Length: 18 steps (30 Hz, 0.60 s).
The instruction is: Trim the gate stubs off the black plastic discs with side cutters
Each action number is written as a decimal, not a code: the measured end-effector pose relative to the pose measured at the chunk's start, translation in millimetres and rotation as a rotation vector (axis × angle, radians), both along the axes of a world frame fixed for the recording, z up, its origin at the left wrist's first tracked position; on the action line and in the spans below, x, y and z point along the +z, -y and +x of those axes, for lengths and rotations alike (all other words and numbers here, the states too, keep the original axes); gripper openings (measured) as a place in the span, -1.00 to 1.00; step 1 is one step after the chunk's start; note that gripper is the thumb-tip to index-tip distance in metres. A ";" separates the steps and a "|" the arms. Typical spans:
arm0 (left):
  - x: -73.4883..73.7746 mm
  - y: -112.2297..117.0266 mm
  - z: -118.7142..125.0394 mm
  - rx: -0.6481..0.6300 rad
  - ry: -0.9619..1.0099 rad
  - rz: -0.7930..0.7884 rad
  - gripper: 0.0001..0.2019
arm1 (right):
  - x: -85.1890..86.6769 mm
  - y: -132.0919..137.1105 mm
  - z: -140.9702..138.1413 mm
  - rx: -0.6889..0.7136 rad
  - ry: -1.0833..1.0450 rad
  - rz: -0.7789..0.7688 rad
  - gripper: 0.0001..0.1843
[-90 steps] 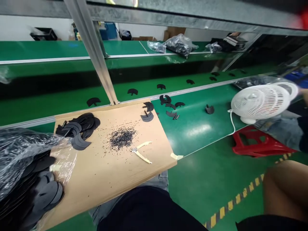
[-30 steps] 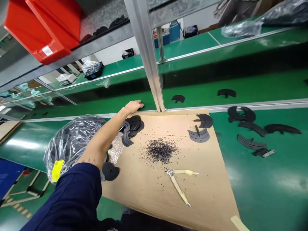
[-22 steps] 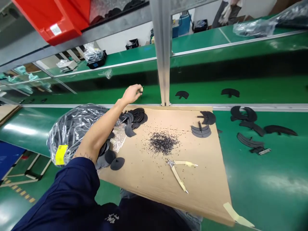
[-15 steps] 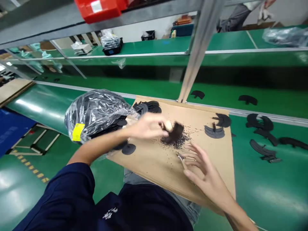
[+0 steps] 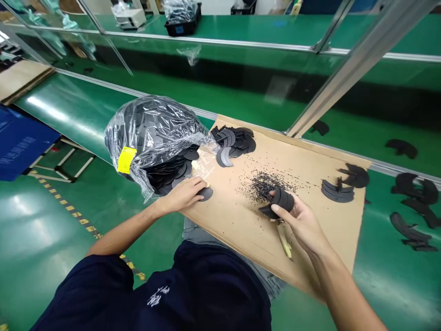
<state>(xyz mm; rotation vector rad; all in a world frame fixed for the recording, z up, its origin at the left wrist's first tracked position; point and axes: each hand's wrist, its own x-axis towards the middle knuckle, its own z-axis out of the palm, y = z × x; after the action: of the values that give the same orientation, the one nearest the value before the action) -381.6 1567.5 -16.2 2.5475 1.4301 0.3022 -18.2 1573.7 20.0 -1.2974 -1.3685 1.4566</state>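
My left hand (image 5: pixel 188 192) has its fingers and thumb closed at the edge of a flat, rounded black plastic piece (image 5: pixel 206 195), beside the mouth of a clear plastic bag (image 5: pixel 151 124) full of similar pieces. Pale covers show on some of its fingertips. In my right hand (image 5: pixel 303 220) is a curved black plastic part (image 5: pixel 283 200), tilted above the cardboard sheet (image 5: pixel 223 216). Small black scraps (image 5: pixel 265 184) are scattered just behind it. Below that hand lie nippers (image 5: pixel 285 241) with yellowish handles, their head partly hidden.
Curved black parts (image 5: pixel 237 140) are heaped by the bag. More parts (image 5: pixel 337 189) lie at the cardboard's right, and several (image 5: pixel 413 230) on the green bench. A metal post (image 5: pixel 344 87) rises behind the cardboard. A yellow label (image 5: pixel 127 160) marks the bag.
My left hand has moved from the scraps back to the bag's mouth. The black part it held is now in my right hand, which was open before. The view has shifted left and down.
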 end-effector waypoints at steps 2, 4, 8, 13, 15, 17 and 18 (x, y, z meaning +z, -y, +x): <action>-8.7 -18.6 6.6 0.033 0.105 0.082 -0.77 | -2.9 -7.3 -2.7 0.021 -0.005 0.017 -0.34; -15.0 -40.4 13.6 0.101 0.229 0.219 -0.78 | -6.1 -12.7 -2.3 0.027 -0.010 0.023 -0.35; -19.0 -66.2 19.2 0.221 0.340 0.415 -0.76 | -11.8 -16.9 8.5 0.019 -0.037 0.025 -0.36; -18.7 -51.3 16.8 0.218 0.311 0.597 -0.75 | -18.0 -18.1 22.7 0.024 -0.057 0.077 -0.39; -19.4 -54.0 15.8 0.185 0.294 0.620 -0.76 | -20.6 -20.1 23.8 0.021 -0.057 0.067 -0.36; -18.3 -67.5 15.9 0.161 0.289 0.626 -0.76 | -22.3 -22.2 22.5 0.009 -0.039 0.060 -0.35; -16.5 -76.2 16.6 0.154 0.292 0.626 -0.76 | -22.8 -22.9 21.5 0.003 -0.027 0.058 -0.35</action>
<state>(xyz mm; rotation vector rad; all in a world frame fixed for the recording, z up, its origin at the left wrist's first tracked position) -364.9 1643.7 -32.7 2.6651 1.5980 1.2687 3.3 1596.6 -2.7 -1.2351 -1.3863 1.4207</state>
